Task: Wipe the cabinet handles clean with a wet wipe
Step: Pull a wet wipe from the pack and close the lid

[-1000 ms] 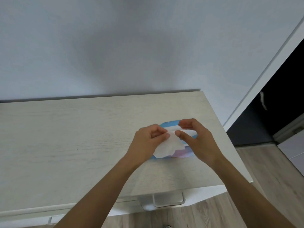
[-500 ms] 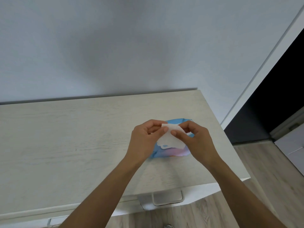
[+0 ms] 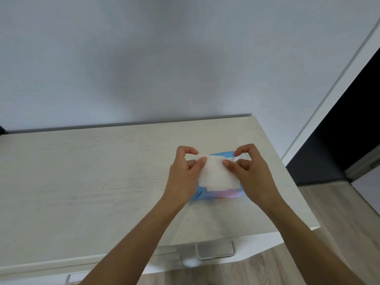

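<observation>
The wet wipe (image 3: 214,173) is a thin white sheet held just above the wipe pack (image 3: 202,194), hiding most of the pack's top. It looks very light, limp and damp. It has no stiffness of its own and would likely sag, fold on itself or cling to the fingers once one side is let go. It may also tear if pulled hard. The corners and edges suit spreading it. For wiping, it would probably work better bunched or folded into a pad under the fingertips, so it can wrap round a handle.

The left hand (image 3: 183,177) pinches the wipe's upper left edge between thumb and forefinger, with the other fingers curled loosely behind. The right hand (image 3: 253,175) pinches the upper right edge the same way. Both hands are closed on the sheet, which is stretched flat between them over the pack.

The pack is a soft blue and pink pouch lying flat on the pale wood bench (image 3: 82,171), near its right end. Nearer the person than the pack, below the bench's front edge, a drawer front carries a pale loop handle (image 3: 214,250). A second handle (image 3: 70,278) sits far left of the pack at the bottom of the view, only partly visible. Neither handle is being touched, so the wiping looks not yet begun.
</observation>
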